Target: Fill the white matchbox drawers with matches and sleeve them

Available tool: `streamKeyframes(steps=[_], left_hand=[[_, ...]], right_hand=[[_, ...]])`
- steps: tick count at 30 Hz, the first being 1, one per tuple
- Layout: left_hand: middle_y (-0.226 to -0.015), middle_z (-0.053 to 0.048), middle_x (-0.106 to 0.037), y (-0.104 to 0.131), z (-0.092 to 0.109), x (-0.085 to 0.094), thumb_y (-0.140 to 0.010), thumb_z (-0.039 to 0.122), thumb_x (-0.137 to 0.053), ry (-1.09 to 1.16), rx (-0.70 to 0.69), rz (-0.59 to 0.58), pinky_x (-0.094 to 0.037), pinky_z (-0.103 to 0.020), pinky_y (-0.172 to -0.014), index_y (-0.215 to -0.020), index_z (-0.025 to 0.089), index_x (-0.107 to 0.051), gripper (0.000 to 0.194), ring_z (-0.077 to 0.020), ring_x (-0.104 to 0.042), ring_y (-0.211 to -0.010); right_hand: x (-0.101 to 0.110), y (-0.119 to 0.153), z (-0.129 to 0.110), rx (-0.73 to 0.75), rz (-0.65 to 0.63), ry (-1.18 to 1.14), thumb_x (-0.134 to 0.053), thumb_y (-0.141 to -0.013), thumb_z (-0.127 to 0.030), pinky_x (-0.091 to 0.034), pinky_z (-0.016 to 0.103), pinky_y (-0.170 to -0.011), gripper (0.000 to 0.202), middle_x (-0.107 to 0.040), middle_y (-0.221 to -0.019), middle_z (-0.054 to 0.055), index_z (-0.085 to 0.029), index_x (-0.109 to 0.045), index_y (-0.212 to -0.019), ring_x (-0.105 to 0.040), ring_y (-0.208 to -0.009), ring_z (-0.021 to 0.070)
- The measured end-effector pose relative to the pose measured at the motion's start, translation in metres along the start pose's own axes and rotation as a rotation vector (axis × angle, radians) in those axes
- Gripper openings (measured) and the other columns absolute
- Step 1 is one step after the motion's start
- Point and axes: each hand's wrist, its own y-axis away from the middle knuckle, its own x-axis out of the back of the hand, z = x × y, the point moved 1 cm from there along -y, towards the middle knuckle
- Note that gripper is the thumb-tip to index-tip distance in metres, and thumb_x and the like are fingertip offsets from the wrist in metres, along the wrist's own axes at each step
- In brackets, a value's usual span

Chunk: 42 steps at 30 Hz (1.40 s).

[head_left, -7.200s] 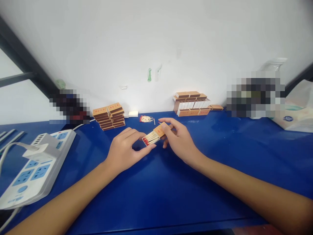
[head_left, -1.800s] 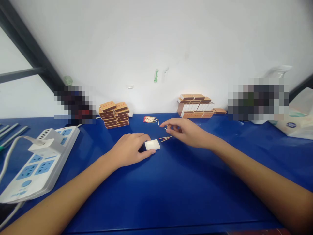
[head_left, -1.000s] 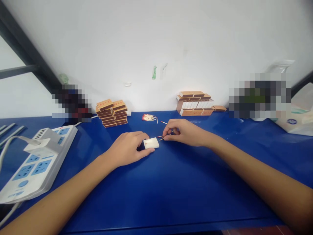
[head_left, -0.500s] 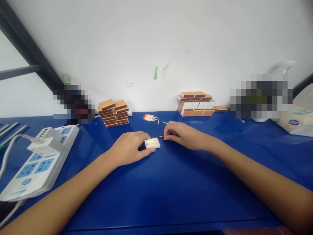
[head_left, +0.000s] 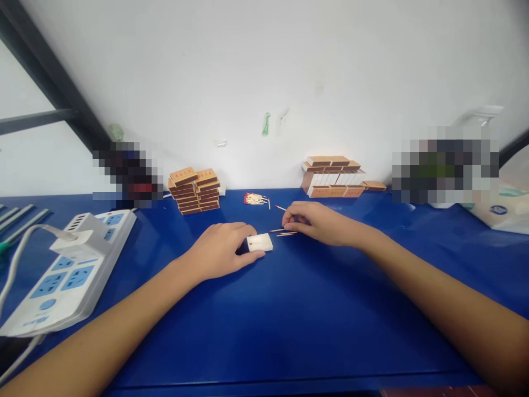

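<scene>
My left hand (head_left: 225, 249) rests on the table, thumb and forefinger closed around a small white matchbox tray (head_left: 261, 242). A red match head shows at the tray's left end. Right of the tray lie a few loose matches (head_left: 286, 234), red heads mostly to the left. Above them my right hand (head_left: 312, 220) has its fingers curled together. Their tips are beside the end of one match (head_left: 277, 230), and whatever is between them is hidden. Another match (head_left: 280, 208) pokes out behind the knuckles. Farther back is a pile of matches (head_left: 255, 198).
Stacked matchboxes (head_left: 194, 193) stand at the back left against the wall, and another stack (head_left: 334, 179) at the back right. A white power strip (head_left: 78, 275) with a plugged-in charger lies at left. A tissue pack (head_left: 502, 209) sits at far right on the blue table (head_left: 264, 331).
My right hand has drawn slightly up and right, away from the tray, uncovering matches below its fingertips. My left hand keeps hold of the tray. The whole view has shifted a little.
</scene>
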Motion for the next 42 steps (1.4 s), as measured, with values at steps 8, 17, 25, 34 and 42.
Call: streamKeyframes(steps=[8, 17, 25, 34, 42], left_hand=[[-0.087, -0.001, -0.067, 0.000, 0.000, 0.000, -0.096, 0.050, -0.062, 0.005, -0.002, 0.004, -0.034, -0.029, -0.059, -0.108, 0.022, -0.069, 0.032, -0.0149, -0.058, -0.068], [-0.083, 0.000, -0.066, 0.000, 0.000, 0.001, -0.096, 0.052, -0.061, 0.005, -0.003, 0.003, -0.033, -0.029, -0.059, -0.107, 0.022, -0.070, 0.032, -0.0150, -0.057, -0.066], [-0.081, 0.001, -0.065, -0.001, 0.002, 0.001, -0.096, 0.051, -0.061, 0.005, 0.006, -0.011, -0.033, -0.029, -0.059, -0.110, 0.023, -0.069, 0.032, -0.0147, -0.057, -0.066], [-0.078, 0.002, -0.062, -0.001, 0.002, 0.002, -0.096, 0.050, -0.062, 0.006, 0.012, -0.004, -0.033, -0.029, -0.058, -0.107, 0.023, -0.069, 0.031, -0.0140, -0.056, -0.065], [-0.077, 0.001, -0.062, -0.001, 0.005, -0.001, -0.096, 0.051, -0.060, -0.001, 0.005, 0.024, -0.033, -0.029, -0.058, -0.092, 0.020, -0.066, 0.032, -0.0135, -0.054, -0.064]], right_hand=[[0.005, 0.004, 0.003, -0.094, -0.071, 0.053, -0.058, -0.095, -0.033, -0.043, 0.032, -0.071, 0.016, -0.069, -0.098, 0.007, -0.020, -0.067, -0.094, -0.060, -0.082, 0.0189], [-0.008, 0.004, -0.011, -0.041, -0.046, 0.120, -0.046, -0.103, -0.029, -0.043, 0.033, -0.073, 0.019, -0.061, -0.101, 0.007, -0.020, -0.060, -0.094, -0.057, -0.080, 0.0180], [-0.019, -0.001, -0.014, 0.025, 0.027, 0.070, -0.052, -0.102, -0.028, -0.043, 0.030, -0.073, 0.011, -0.057, -0.106, 0.005, -0.021, -0.060, -0.104, -0.056, -0.082, 0.0162], [-0.016, -0.001, -0.017, 0.003, 0.057, 0.092, -0.047, -0.105, -0.030, -0.043, 0.030, -0.072, 0.019, -0.057, -0.102, 0.006, -0.019, -0.058, -0.094, -0.055, -0.080, 0.0159], [-0.038, 0.005, -0.057, 0.125, 0.098, 0.244, -0.047, -0.107, -0.027, -0.042, 0.031, -0.069, 0.020, -0.059, -0.101, 0.007, -0.019, -0.060, -0.095, -0.057, -0.081, 0.0173]])
